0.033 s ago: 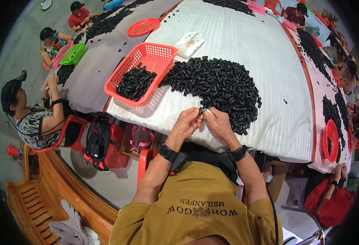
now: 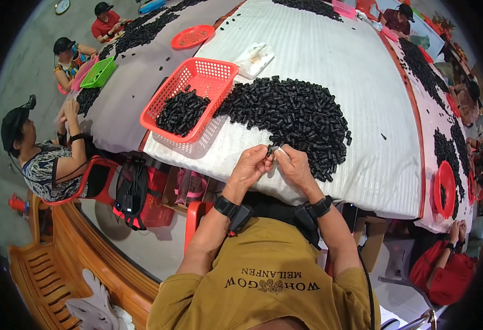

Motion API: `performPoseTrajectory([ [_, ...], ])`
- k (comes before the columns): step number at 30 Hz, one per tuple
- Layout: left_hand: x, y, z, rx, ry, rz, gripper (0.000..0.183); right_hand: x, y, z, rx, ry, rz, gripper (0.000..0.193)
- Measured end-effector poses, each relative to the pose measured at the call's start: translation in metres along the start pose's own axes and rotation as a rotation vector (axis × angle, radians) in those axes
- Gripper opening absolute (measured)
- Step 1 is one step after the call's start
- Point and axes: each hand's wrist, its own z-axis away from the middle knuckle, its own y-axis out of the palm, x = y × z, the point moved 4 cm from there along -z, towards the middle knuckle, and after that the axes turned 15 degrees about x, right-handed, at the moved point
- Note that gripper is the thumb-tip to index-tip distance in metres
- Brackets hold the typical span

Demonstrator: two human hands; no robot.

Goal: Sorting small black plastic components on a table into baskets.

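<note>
Black heap: short, stubby, roughly cylindrical black pieces (image 2: 304, 110), slightly glossy, lie piled at all angles on a white, ribbed cloth-covered table (image 2: 381, 170), spreading from beside the basket to the near edge, with a few strays at the right.
Piece in hand: one small dark piece (image 2: 270, 152) sits at the fingertips just off the near left edge of the heap, its finer shape too small to read.
Left hand: the bare left hand (image 2: 253, 166), palm turned inward, has thumb and fingers pinched together on the dark piece, the other fingers curled.
Right hand: the bare right hand (image 2: 295, 166) meets it from the right, thumb and forefinger drawn close beside the piece at a small pale spot; whether they grip anything, one cannot tell.
Wrists: a broad black strap (image 2: 226, 207) circles the left one, a matching black band (image 2: 322, 205) the right.
Red basket: a rectangular, perforated red basket (image 2: 213, 82) stands left of the heap, more black pieces gathered in its near part.
Far side: a shallow white tray (image 2: 256, 59) rests just beyond the basket; a round red tray (image 2: 193, 36) lies farther left.
</note>
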Motion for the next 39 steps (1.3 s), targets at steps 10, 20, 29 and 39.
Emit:
performPoseTrajectory([
  [10,0.001,-0.001,0.0,-0.006,0.002,0.013,0.015,0.001,0.0,-0.001,-0.01,-0.004,0.075,0.03],
  [20,0.001,-0.004,0.001,-0.015,-0.012,0.019,0.015,0.01,-0.001,0.001,0.025,-0.032,0.079,0.029],
  [29,0.004,0.0,-0.004,-0.008,-0.023,-0.007,0.015,-0.005,0.004,-0.001,-0.021,-0.07,-0.036,0.029],
  [39,0.002,-0.002,0.001,-0.035,0.008,0.092,0.013,-0.002,0.003,-0.001,-0.047,-0.049,0.013,0.031],
])
